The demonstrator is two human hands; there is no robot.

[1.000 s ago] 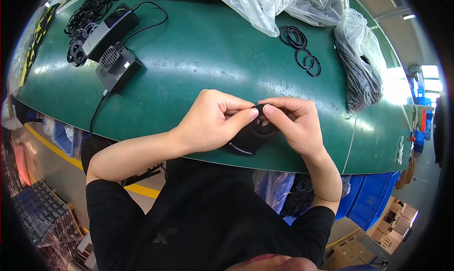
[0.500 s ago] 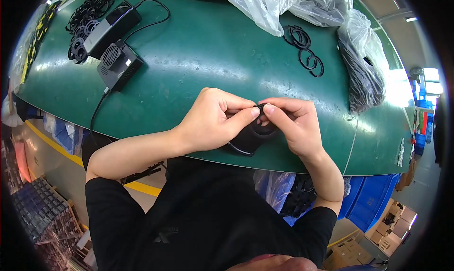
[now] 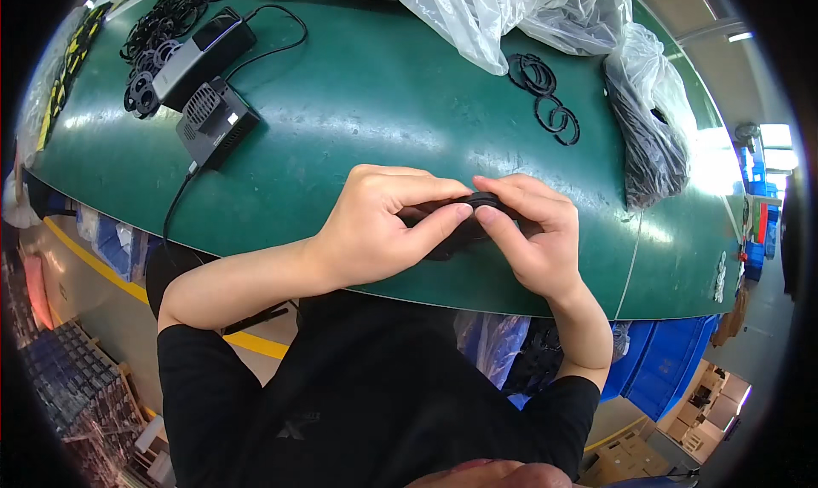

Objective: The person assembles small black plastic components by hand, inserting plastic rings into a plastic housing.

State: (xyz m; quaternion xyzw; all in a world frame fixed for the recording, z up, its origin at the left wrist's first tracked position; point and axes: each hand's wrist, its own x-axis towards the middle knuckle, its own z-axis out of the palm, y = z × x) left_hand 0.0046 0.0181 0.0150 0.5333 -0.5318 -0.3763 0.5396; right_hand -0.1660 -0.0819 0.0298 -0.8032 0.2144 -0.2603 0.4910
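My left hand (image 3: pixel 379 224) and my right hand (image 3: pixel 535 232) meet over the near part of the table, both closed on one black round-rimmed part (image 3: pixel 484 199). Each thumb presses the near side of its rim, with the fingers curled behind. The fingers cover much of the part, and its exact kind cannot be made out. Its dark lower body (image 3: pixel 449 248) shows below my left thumb. Farther off to the right, loose black rings (image 3: pixel 537 75) lie on the green table (image 3: pixel 375 121).
At the left stand two grey-black boxy devices (image 3: pixel 204 57) with cables, beside a heap of black rings (image 3: pixel 158 49). Clear plastic bags (image 3: pixel 477 15) lie along the back. A filled bag (image 3: pixel 652 138) rests at the right. Blue bins (image 3: pixel 669 364) sit below the table's right edge.
The black part has been turned between my hands: its rim now shows edge-on between the thumbs, and less of its lower body is visible. Both hands stay closed on it.
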